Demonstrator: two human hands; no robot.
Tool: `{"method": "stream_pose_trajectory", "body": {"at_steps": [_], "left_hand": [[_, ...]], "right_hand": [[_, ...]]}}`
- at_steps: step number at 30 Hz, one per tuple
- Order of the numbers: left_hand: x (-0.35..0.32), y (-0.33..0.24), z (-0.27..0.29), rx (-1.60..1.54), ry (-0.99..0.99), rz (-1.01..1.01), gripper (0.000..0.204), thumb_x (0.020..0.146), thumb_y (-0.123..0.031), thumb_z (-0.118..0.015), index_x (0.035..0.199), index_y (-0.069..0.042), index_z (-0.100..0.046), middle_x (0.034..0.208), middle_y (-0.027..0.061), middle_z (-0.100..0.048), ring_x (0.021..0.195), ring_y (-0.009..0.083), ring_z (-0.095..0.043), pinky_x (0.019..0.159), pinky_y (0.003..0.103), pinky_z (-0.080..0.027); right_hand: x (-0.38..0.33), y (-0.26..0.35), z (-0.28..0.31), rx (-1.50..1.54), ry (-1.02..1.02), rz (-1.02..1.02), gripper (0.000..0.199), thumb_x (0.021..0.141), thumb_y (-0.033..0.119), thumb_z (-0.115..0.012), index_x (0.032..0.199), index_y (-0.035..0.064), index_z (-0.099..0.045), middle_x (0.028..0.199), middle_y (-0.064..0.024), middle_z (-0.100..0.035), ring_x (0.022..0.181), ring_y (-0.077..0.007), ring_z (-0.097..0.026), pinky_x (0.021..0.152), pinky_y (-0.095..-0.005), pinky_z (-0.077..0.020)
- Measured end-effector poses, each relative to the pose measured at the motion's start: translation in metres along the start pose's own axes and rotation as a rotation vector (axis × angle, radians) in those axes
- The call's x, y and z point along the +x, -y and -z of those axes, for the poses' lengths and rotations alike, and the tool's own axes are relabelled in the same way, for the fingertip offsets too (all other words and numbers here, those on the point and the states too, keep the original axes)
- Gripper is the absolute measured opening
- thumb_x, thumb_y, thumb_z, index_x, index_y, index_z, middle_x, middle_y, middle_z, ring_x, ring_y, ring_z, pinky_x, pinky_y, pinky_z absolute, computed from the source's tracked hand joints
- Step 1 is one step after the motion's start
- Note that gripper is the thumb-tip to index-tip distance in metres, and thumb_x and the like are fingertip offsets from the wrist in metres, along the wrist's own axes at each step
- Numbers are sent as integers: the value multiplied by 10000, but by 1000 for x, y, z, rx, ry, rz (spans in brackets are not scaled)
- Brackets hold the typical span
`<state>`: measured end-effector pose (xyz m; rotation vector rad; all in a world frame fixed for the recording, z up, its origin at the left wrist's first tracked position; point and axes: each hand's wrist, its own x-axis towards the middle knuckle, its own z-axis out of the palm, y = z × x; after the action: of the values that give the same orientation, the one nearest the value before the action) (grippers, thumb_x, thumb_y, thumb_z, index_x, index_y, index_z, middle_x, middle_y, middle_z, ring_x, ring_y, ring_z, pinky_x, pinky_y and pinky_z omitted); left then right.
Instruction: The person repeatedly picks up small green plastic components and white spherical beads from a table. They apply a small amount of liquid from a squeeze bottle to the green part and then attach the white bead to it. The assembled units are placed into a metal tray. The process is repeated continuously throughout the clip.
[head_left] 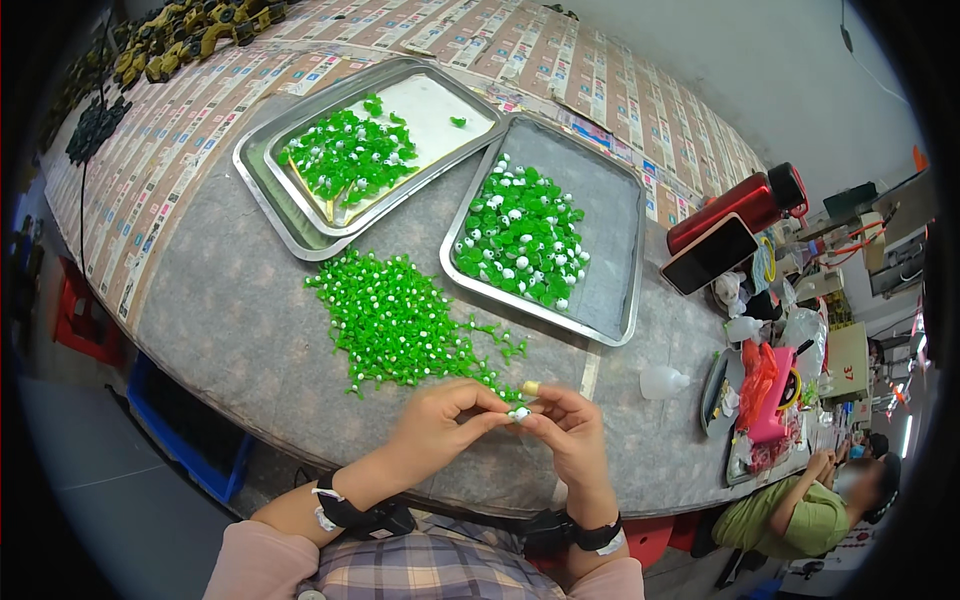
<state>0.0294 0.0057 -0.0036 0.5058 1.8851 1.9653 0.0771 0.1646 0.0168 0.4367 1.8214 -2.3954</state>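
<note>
Both hands pinch one small green-and-white piece at the near edge of the tabletop.

The left hand (435,425) and right hand (570,430) meet fingertip to fingertip, pressed on the small green-and-white piece (519,412). Just beyond lies a loose green pile (400,320). Farther on, a steel tray (610,240) holds capped pieces; toward the far left corner, nested trays (270,190) hold more.

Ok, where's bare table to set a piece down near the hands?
Bare grey table lies left of the loose green pile; another patch sits between right hand and small white bottle. Crowded around both trays.
</note>
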Motion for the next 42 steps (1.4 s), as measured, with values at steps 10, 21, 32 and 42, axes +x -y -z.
{"method": "stream_pose_trajectory", "body": {"at_steps": [10, 21, 32, 42], "left_hand": [[-3, 4, 0, 309, 0, -210, 86, 680, -49, -631, 741, -29, -575, 731, 65, -586, 677, 163, -561, 578, 245, -436], [72, -52, 106, 82, -684, -297, 302, 720, -85, -609, 993, 1, -516, 997, 85, -527, 896, 142, -493, 798, 271, -387], [23, -38, 31, 321, 28, -267, 226, 740, -53, -561, 959, -99, -595, 907, 65, -563, 761, 159, -547, 698, 244, -426], [0, -9, 2, -267, 70, 188, 199, 781, -69, -532, 969, -25, -578, 805, 62, -584, 751, 122, -559, 678, 225, -453]], "right_hand": [[-1, -6, 4, -57, 58, -61, 178, 746, 12, -570, 917, -36, -557, 807, -83, -597, 724, -121, -568, 649, -209, -459], [55, 8, 20, -1025, -187, 317, 189, 667, 119, -634, 811, 28, -551, 648, -52, -536, 560, -140, -522, 525, -251, -413], [36, 9, 14, -657, 46, 111, 72, 732, 64, -565, 783, 19, -542, 674, -2, -538, 571, -54, -479, 506, -188, -373], [-26, 19, 57, -748, -690, 530, 197, 725, 55, -590, 907, 8, -533, 787, -22, -531, 690, -89, -482, 592, -198, -376]]}}
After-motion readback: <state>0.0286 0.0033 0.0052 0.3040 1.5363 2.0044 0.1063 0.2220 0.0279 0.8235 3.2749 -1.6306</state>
